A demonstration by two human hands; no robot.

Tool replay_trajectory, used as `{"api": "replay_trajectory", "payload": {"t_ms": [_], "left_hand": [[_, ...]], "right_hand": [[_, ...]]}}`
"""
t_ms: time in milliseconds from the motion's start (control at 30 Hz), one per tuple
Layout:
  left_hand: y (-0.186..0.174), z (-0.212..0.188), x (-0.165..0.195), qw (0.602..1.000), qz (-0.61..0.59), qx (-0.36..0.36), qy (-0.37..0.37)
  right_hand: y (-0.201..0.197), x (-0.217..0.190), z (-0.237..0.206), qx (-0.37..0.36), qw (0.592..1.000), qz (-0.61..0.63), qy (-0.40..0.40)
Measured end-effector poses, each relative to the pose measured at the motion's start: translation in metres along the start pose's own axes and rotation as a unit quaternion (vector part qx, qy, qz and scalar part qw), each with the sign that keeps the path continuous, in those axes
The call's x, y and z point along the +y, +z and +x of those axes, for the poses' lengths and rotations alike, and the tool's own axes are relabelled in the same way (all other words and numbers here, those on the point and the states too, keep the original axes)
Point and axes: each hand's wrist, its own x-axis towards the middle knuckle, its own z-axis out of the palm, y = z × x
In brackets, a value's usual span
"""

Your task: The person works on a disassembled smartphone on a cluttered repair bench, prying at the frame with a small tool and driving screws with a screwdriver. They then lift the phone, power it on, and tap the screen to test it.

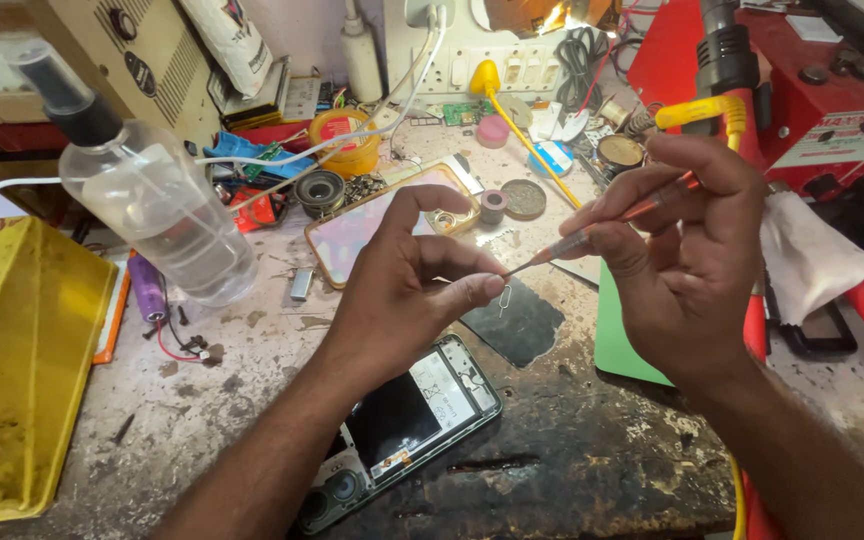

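Opened phone at bench edge, 2 hands above.

A clear spray bottle stands on the messy table, next to a yellow bin. Behind it lie a small round speaker and a yellow tub — a white cloth hangs off the red machine.

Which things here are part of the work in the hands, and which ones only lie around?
In use: left hand, right hand, screwdriver, opened phone.
Lying about: spray bottle, yellow bin, phone cover, white cloth.
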Motion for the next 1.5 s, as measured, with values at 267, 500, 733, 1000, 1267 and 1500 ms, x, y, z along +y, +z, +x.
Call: {"api": "replay_trajectory", "payload": {"t_ms": [267, 500, 733, 1000, 1267, 1500], "left_hand": [[-0.001, 0.002, -0.003, 0.999, -0.013, 0.034, -0.023], [-0.004, 0.005, -0.005, 0.998, -0.049, 0.032, -0.034], [-0.003, 0.004, -0.005, 0.994, -0.093, 0.039, -0.044], [-0.006, 0.003, -0.004, 0.986, -0.164, 0.022, -0.022], [-0.001, 0.003, -0.007, 0.988, -0.148, 0.030, -0.009], [0.005, 0.005, -0.013, 0.990, -0.119, 0.070, -0.012]], "right_hand": [[0.000, 0.003, -0.004, -0.001, 0.999, -0.005, -0.031], [-0.001, 0.005, -0.003, 0.003, 0.999, -0.007, -0.041], [0.003, 0.002, -0.001, 0.011, 0.999, -0.013, -0.051], [0.005, -0.004, 0.003, 0.048, 0.999, -0.003, 0.006], [-0.001, 0.004, -0.004, 0.056, 0.998, -0.033, 0.006], [-0.003, 0.018, -0.006, 0.051, 0.998, 0.016, 0.020]]}}
